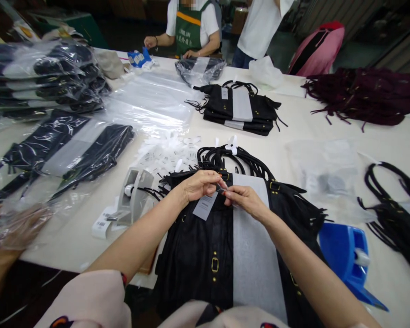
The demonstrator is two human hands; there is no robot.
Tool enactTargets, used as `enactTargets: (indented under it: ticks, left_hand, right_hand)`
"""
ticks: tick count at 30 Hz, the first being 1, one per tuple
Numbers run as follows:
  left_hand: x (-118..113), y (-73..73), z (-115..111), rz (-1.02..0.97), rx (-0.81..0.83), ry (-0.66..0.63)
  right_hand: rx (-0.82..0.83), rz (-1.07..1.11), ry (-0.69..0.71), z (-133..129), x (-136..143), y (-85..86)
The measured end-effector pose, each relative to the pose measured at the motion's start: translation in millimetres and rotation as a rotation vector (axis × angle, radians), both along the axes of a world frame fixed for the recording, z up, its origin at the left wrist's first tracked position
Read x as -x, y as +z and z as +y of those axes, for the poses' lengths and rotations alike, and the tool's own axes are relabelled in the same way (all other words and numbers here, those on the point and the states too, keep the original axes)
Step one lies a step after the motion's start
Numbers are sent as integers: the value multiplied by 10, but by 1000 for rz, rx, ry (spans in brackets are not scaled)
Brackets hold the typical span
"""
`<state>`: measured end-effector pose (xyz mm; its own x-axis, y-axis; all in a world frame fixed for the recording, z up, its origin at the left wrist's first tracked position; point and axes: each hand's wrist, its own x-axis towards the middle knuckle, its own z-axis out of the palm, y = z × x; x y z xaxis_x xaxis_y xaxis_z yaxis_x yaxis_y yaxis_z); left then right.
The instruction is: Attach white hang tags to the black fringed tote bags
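Observation:
A black handbag [198, 255] lies in front of me, with a pale grey band [254, 237] around its middle and its handles toward the far side. Above its upper part, my left hand [205, 184] and my right hand [242, 198] come together, fingertips nearly touching. Both are closed in a pinch on a thin string or tag loop, too small to make out fully. A grey hang tag [205, 206] hangs just below my left fingers, against the black leather.
Left are bagged black handbags [75, 146], a grey tape dispenser [131, 196] and a co-worker's hands [20, 223]. A blue dispenser [345, 250] stands right. Beyond lie more black bags [242, 107], maroon bags [369, 93], white tags [171, 150] and two people.

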<state>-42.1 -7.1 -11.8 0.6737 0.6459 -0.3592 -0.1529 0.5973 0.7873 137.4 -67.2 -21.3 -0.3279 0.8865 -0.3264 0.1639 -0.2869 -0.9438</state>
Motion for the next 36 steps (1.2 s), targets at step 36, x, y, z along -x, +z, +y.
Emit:
enactTargets:
  ticks: [36]
  left_hand:
    - [-246, -17, -155, 1087, -1102, -370]
  right_hand:
    - [-234, -971, 162, -133, -294, 141]
